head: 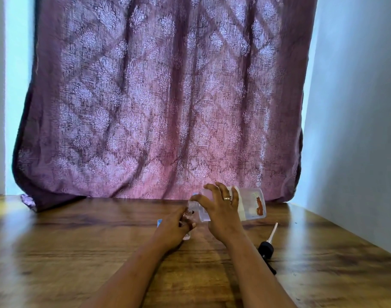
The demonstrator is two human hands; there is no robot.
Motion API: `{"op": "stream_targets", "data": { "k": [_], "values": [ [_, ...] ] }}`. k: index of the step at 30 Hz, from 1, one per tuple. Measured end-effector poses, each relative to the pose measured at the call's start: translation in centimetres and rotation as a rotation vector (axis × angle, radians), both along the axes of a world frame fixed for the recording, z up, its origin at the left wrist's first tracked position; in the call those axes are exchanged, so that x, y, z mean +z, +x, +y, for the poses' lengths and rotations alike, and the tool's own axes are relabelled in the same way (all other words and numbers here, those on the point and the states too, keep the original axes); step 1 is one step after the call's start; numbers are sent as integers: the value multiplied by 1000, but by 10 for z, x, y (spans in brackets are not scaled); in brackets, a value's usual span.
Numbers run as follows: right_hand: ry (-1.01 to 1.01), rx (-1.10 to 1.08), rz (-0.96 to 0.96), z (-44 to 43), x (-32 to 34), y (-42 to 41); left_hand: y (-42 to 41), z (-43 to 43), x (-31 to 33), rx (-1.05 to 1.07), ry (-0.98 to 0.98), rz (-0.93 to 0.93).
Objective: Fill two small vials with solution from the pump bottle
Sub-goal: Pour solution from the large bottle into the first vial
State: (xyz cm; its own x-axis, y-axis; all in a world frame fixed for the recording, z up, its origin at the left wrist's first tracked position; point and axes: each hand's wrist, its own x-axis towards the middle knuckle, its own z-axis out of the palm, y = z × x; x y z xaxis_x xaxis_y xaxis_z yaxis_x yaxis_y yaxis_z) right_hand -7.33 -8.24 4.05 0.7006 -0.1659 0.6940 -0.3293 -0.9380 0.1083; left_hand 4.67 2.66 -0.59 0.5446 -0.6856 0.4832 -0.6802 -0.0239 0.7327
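Observation:
My right hand [221, 210] grips a clear plastic bottle [252, 205] with a red label, tipped on its side so its open neck points left and down. The neck sits over a small clear vial [187, 236] that my left hand [174, 227] holds upright on the wooden table [78, 252]. Most of the vial is hidden by my fingers. The bottle's pump head [266, 248], black with a pale dip tube, lies on the table to the right of my right forearm. Something small and light blue [159, 223] peeks out just left of my left hand.
A purple patterned curtain [159, 96] hangs behind the table's far edge. Pale walls stand at both sides, the right one close along the table's right edge.

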Motion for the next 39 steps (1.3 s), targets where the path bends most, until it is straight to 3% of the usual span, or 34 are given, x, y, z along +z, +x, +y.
{"op": "stream_targets", "data": {
  "k": [39],
  "values": [
    [27,1,-2,0,-1,1,-7,4,6,-14,-21,59]
  ]
}}
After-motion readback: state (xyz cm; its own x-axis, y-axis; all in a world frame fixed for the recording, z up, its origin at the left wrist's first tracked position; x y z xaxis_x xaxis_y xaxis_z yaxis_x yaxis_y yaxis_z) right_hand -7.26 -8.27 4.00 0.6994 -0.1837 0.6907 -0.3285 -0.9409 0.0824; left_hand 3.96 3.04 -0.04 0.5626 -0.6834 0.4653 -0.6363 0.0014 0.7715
